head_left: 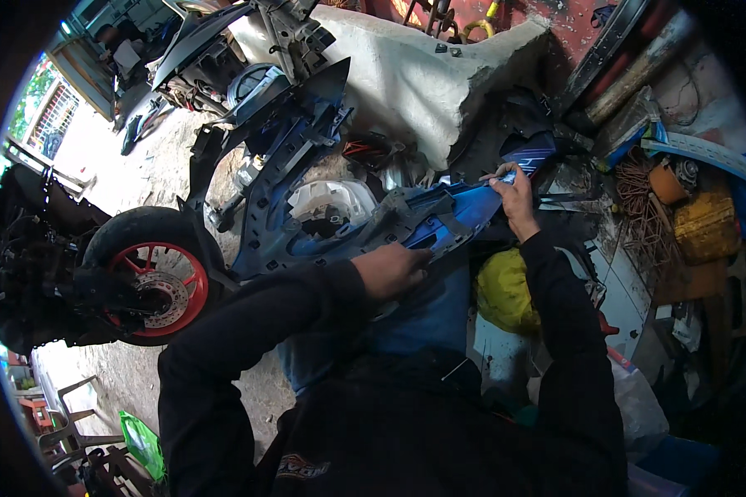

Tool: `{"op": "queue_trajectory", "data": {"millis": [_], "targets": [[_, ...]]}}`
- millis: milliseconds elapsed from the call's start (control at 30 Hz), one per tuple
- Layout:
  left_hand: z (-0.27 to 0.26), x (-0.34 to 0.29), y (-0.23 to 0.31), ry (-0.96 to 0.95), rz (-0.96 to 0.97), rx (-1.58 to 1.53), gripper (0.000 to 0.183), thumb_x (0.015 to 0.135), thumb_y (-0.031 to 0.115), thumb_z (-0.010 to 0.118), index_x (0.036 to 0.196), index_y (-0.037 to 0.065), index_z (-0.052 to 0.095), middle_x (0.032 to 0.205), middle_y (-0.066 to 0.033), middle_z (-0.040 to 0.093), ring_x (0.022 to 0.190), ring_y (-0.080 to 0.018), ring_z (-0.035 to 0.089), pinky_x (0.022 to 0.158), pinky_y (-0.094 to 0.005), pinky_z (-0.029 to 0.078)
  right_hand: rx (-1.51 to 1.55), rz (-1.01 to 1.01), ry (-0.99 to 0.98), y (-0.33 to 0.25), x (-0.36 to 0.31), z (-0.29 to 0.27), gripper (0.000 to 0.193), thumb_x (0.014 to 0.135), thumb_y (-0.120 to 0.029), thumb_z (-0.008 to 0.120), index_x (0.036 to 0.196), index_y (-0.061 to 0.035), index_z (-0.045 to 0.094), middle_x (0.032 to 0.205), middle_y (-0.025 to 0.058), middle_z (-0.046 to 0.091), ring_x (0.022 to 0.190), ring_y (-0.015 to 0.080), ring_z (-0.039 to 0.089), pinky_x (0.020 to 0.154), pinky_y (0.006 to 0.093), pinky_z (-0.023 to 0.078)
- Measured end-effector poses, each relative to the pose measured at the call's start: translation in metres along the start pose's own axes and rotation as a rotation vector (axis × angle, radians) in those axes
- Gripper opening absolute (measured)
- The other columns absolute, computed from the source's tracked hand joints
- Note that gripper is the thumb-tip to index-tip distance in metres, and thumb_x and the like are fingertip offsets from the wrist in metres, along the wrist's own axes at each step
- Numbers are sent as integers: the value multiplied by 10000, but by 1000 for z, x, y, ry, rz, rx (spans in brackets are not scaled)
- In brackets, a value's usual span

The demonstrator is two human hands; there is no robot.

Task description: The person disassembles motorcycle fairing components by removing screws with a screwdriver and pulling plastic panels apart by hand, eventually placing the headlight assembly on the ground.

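Across my lap lies a long motorcycle fairing panel (340, 247), black with clips and holes along its inner side and blue toward its right end. My left hand (392, 272) is closed on the panel's near edge, with its fingertips partly hidden. At the right end my right hand (515, 203) pinches the panel's narrow tip between thumb and fingers. Whether a small piece is also between those fingers I cannot make out. Another dark and blue fairing part (529, 153) lies just beyond my right hand.
A motorcycle wheel (195, 277) with a red rim stands at the left. Behind the panel are a clear plastic bag (331, 203) and a pale concrete block (414, 74). A yellow bag (506, 291) sits beside my right forearm. Wires (638, 195) and a dirty yellow container (704, 224) crowd the right.
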State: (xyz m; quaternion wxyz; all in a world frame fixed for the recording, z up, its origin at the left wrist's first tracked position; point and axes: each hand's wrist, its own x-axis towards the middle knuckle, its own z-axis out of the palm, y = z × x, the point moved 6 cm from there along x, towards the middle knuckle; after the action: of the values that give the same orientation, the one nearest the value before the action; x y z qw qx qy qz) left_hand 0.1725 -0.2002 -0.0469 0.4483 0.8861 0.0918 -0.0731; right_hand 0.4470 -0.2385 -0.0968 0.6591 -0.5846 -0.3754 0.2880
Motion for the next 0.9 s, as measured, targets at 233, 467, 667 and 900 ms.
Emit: {"op": "queue_trajectory", "data": {"millis": [233, 467, 667, 900], "targets": [[24, -5, -2, 61, -58, 66, 408, 871, 182, 514, 1215, -34, 480, 908, -280, 601, 864, -405, 597, 779, -467, 463, -104, -69, 157, 0, -22, 1, 176, 780, 48, 544, 909, -27, 449, 846, 74, 578, 873, 179, 606, 790, 281, 429], [41, -14, -21, 264, -30, 18, 420, 795, 244, 616, 1127, -4, 544, 923, -237, 611, 883, -391, 589, 764, -457, 468, -258, -152, 260, -6, -45, 6, 179, 803, 45, 558, 916, -28, 441, 852, 98, 589, 832, 184, 611, 789, 287, 444], [44, -10, -31, 177, -158, -175, 492, 740, 227, 663, 1144, -14, 517, 941, -237, 613, 911, -384, 591, 786, -436, 468, -357, -160, 284, -4, -49, 4, 173, 807, 17, 575, 915, -27, 448, 846, 105, 609, 831, 180, 606, 793, 291, 447], [50, -8, -35, 252, -146, -152, 497, 802, 203, 634, 1214, -20, 470, 956, -250, 625, 900, -332, 630, 805, -394, 473, -259, -103, 311, 12, -42, -4, 174, 788, 32, 574, 901, -28, 456, 846, 111, 615, 826, 190, 607, 785, 298, 444]]}}
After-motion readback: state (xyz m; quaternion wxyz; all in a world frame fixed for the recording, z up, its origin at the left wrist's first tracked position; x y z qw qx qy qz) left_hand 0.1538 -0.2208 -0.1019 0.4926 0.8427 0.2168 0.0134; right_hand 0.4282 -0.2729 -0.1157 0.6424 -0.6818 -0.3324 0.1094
